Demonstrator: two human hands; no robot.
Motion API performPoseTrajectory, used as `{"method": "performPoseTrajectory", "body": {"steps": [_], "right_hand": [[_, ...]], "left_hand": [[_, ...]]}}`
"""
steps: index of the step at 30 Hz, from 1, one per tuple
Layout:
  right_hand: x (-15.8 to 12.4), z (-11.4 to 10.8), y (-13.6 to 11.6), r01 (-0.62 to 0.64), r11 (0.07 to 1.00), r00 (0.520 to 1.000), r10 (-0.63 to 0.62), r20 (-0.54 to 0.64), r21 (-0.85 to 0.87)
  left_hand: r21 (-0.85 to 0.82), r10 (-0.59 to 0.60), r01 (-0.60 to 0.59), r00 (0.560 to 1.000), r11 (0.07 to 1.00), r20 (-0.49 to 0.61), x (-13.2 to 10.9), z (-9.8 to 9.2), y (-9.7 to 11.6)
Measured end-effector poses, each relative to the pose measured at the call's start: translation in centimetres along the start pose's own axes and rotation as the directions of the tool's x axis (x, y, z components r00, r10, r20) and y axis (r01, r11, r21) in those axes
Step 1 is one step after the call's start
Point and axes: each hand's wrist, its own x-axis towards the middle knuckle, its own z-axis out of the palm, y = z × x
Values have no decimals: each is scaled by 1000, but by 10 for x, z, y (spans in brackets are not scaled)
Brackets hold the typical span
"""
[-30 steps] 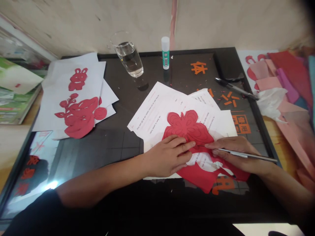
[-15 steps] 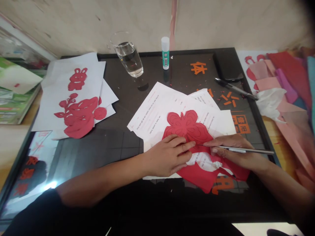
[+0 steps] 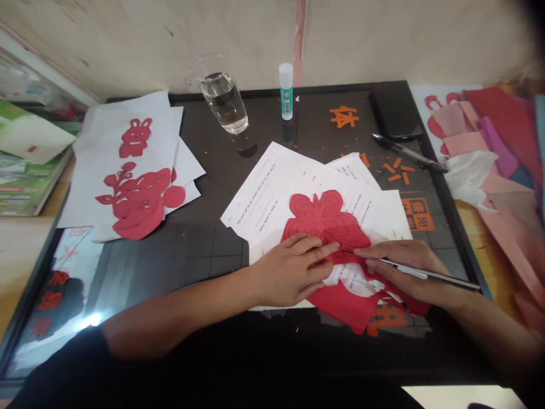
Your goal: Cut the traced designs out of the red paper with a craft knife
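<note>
A red paper butterfly (image 3: 317, 211) with drawn pattern lines lies on several printed white sheets (image 3: 264, 184). My left hand (image 3: 298, 270) rests flat on its lower part, fingers spread and pressing the red paper down. In my right hand (image 3: 404, 267) a slim silver craft knife (image 3: 430, 275) is pinched like a pen. Its thin tip meets the red paper just right of my left fingertips. Below both hands, a torn-edged red paper offcut (image 3: 347, 307) hangs over the sheets' lower edge. My left hand hides the butterfly's lower left.
A glass of water (image 3: 225, 99) and an upright glue stick (image 3: 286, 92) stand at the back. White sheets with red paper cutouts (image 3: 138, 201) lie left. A black pen (image 3: 409, 152) lies at the right, beside coloured paper scraps (image 3: 502, 153).
The knife's rear end has swung down and slightly right, and my right hand has lowered a little with it. My left hand and the butterfly stay nearly still.
</note>
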Motion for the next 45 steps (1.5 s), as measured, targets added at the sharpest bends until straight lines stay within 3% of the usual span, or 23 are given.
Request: {"method": "performPoseTrajectory", "body": {"steps": [8,12,17,21,24,27,30,32,34,39,42,45], "right_hand": [[-9,9,-9,19,998,993,-25,-114,-52],[4,-1,-25,-119,992,993,119,-18,-43],[30,-22,-45,-190,980,963,198,185,-62],[37,-23,-51,-243,968,955,250,159,-65],[29,-14,-53,-235,966,968,242,61,-104],[16,-3,-52,-219,968,976,217,-28,-123],[6,5,-51,-212,971,974,200,-109,-112],[6,7,-49,-190,976,974,173,-144,-111],[10,7,-49,-178,977,977,162,-142,-115],[25,0,-52,-243,964,968,234,-95,-104],[29,1,-51,-243,964,968,235,-84,-108],[26,2,-50,-218,963,975,209,-73,-157]], "left_hand": [[-12,-5,5,1000,1000,-14,0,0,0],[-31,-53,53,998,998,15,2,-1,8],[-27,-193,198,971,980,142,8,-9,38],[4,-235,239,951,971,203,17,-14,52],[47,-238,234,964,971,121,18,-21,37],[156,-283,275,959,949,31,2,-29,9],[245,-218,196,974,949,67,-25,-31,-5],[272,-170,144,982,952,76,-39,-26,2],[269,-190,166,980,949,65,-45,-19,18],[186,-248,235,967,954,49,-33,-11,58],[159,-158,159,987,974,-21,-21,-25,56],[168,-32,60,986,984,-164,-10,-44,35]]}}
